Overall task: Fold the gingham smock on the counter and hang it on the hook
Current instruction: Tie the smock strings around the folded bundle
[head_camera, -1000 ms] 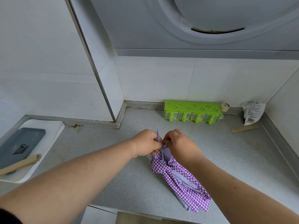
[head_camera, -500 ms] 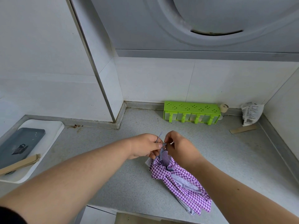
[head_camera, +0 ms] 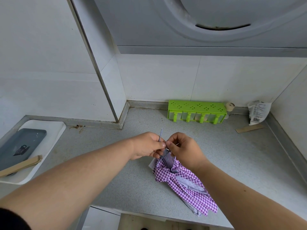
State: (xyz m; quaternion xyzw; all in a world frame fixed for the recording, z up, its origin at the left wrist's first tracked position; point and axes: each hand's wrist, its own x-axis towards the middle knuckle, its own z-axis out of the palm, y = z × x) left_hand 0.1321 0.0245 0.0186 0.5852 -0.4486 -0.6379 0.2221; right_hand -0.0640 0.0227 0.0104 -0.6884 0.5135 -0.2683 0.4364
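Seemingly fold done: gingham smock (head_camera: 183, 181) bundled narrow on counter (head_camera: 232, 155), left hand (head_camera: 147, 146) & right hand (head_camera: 184, 149) both pinching its thin tie (head_camera: 160, 135); hook not visible, hanging still to do.

Checked cloth smock (head_camera: 184, 185) on matt speckled stone-like counter (head_camera: 232, 155)

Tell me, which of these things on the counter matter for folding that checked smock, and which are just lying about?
Part of the job:
smock, bunched on the counter
its thin ties, pinched by the left hand and right hand

Just lying about:
green rack
white packet
wood strip
white tray holding a grey slab
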